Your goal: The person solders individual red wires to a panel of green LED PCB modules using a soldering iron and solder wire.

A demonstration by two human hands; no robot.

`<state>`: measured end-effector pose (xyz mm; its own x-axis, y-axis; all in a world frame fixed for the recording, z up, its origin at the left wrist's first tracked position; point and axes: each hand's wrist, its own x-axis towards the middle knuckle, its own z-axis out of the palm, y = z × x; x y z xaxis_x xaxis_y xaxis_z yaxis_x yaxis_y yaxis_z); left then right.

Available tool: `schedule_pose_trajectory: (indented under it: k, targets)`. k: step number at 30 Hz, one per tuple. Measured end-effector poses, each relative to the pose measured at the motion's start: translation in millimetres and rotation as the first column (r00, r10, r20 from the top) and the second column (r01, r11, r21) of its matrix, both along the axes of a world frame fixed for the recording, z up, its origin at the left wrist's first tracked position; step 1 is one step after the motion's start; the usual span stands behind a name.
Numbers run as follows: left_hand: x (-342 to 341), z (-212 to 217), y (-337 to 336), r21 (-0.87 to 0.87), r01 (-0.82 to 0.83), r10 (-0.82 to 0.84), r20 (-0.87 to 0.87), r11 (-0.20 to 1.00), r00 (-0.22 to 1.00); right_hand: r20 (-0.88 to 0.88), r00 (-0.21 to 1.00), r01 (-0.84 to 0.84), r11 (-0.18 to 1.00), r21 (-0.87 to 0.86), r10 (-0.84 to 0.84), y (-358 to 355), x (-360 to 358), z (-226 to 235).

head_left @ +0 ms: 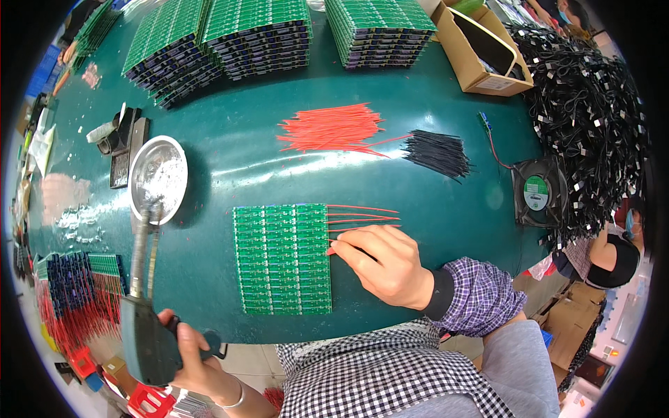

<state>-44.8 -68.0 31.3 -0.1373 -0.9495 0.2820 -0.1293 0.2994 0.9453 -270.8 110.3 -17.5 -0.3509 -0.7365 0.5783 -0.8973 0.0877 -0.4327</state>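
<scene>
A: What does the board (pixel 282 259) look like?

B: A flat green panel, ruled into rows of small identical units, lying on the dark green table (pixel 230 153) in front of the person. Thin red wires (pixel 362 217) stick out from its right edge, near the top.

A: And the hands?

B: The right hand (pixel 387 265) rests at that edge, fingers curled and pinching what seems to be another red wire; the wire itself is mostly covered. The left hand (pixel 191 355) is clenched round the grey handle of a soldering tool (pixel 143 306), whose metal barrel points up toward a shiny round dish (pixel 159 177) of pale stuff.

A: Anything hard to make out?

B: The tool's tip blurs into the dish. Farther back lie loose red wires (pixel 331 129), black wires (pixel 437 152) and stacked boards (pixel 258 31), the stacks cut off at the top.
</scene>
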Motion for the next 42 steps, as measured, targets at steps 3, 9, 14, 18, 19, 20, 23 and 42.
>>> schedule_pose_trajectory:
  k: [3, 9, 14, 18, 19, 20, 23, 42]
  targets:
    - [1, -1, 28, 0.092, 0.023, -0.03, 0.072, 0.995, 0.997, -0.01, 0.999, -0.032, 0.998, -0.058, 0.032, 3, -2, -1]
    - [42, -10, 64, 0.41, 0.163, -0.229, 0.117, 0.898, 0.966, 0.027, 0.996, -0.09, 0.996, -0.028, 0.09, 3, 4, -2]
    - [55, -23, 77, 0.396, 0.197, -0.345, 0.347, 0.897, 0.872, 0.031, 0.996, -0.084, 0.996, 0.039, 0.083, 5, 4, -5]
    - [51, -17, 76, 0.467, 0.196, -0.414, 0.427, 0.862, 0.804, 0.032, 0.997, -0.07, 0.995, 0.076, 0.067, 5, 4, -1]
    - [50, -15, 74, 0.498, 0.202, -0.447, 0.441, 0.843, 0.779, 0.03, 0.998, -0.062, 0.994, 0.086, 0.06, 5, 4, -1]
    - [51, -16, 75, 0.498, 0.203, -0.448, 0.441, 0.843, 0.778, 0.031, 0.998, -0.061, 0.994, 0.087, 0.059, 5, 4, -1]
    - [50, -16, 72, 0.471, 0.203, -0.438, 0.47, 0.859, 0.766, 0.021, 0.999, -0.051, 0.995, 0.087, 0.049, 5, 4, -1]
    - [51, -21, 72, 0.454, 0.254, -0.474, 0.48, 0.854, 0.738, -0.002, 1.0, -0.025, 0.996, 0.086, 0.026, 1, 5, -1]
